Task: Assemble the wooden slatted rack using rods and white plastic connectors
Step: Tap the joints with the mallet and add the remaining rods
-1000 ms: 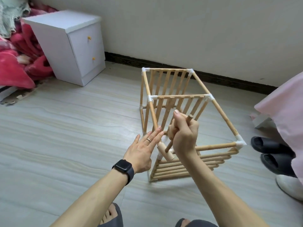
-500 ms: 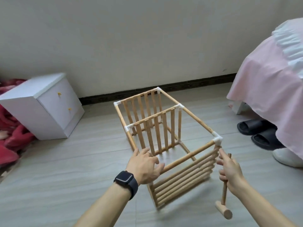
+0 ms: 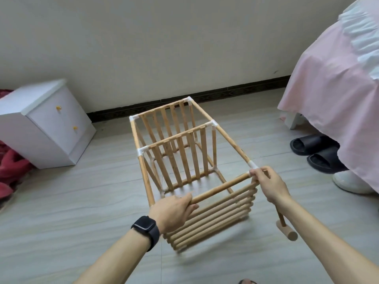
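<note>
standing rack [image 3: 203,152] on pale floor [image 3: 82,201] between nightstand [image 3: 41,124] and bed [image 3: 332,89].

rack [image 3: 221,188]: matt bare wood; connectors [image 3: 213,123]: wht plastic; mallet [image 3: 287,232]: wood; floor [image 3: 61,212]: prob. smooth laminate

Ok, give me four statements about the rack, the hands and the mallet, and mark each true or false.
1. The left hand grips the near top rod of the rack. True.
2. The right hand holds a wooden mallet, head downward. True.
3. The watch is on the right wrist. False: it is on the left.
4. The black slippers lie inside the rack. False: they lie beside the pink bedcover.
</note>
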